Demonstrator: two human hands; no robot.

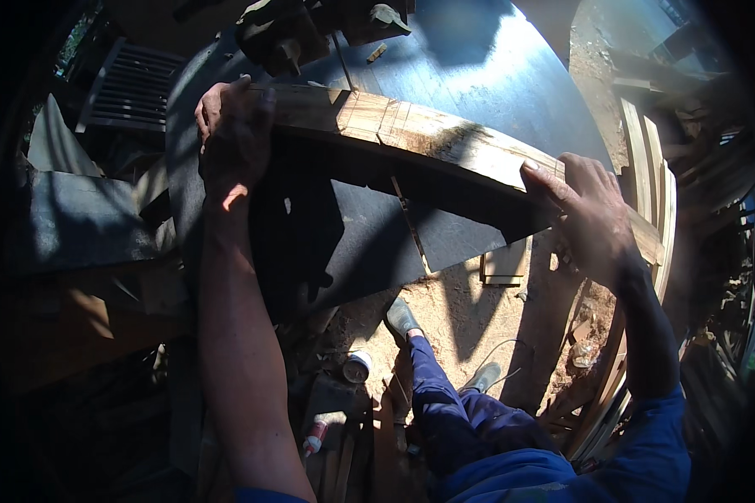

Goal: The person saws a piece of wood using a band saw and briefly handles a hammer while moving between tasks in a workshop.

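A long wooden beam [432, 134] lies slantwise in front of me over a dark, smooth tabletop [470, 71], its right end nearer to me. Dark pencil-like lines cross its sunlit face. My left hand [236, 134] grips the beam's left end, fingers over the far edge, mostly in shadow. Toward the other end, my right hand [594, 205] is closed around the beam with its thumb lying along the upper face. Beneath the beam a broad shadow hides part of the tabletop. A narrow slot [411, 222] runs through the lit near part of the top.
A dark machine part [285, 42] stands at the table's far side beside a small wood scrap [377, 53]. Long timber strips [650, 159] are stacked at the right. A slatted rack [130, 88] is at the far left. A can [357, 366] and a bottle [315, 438] lie near my feet.
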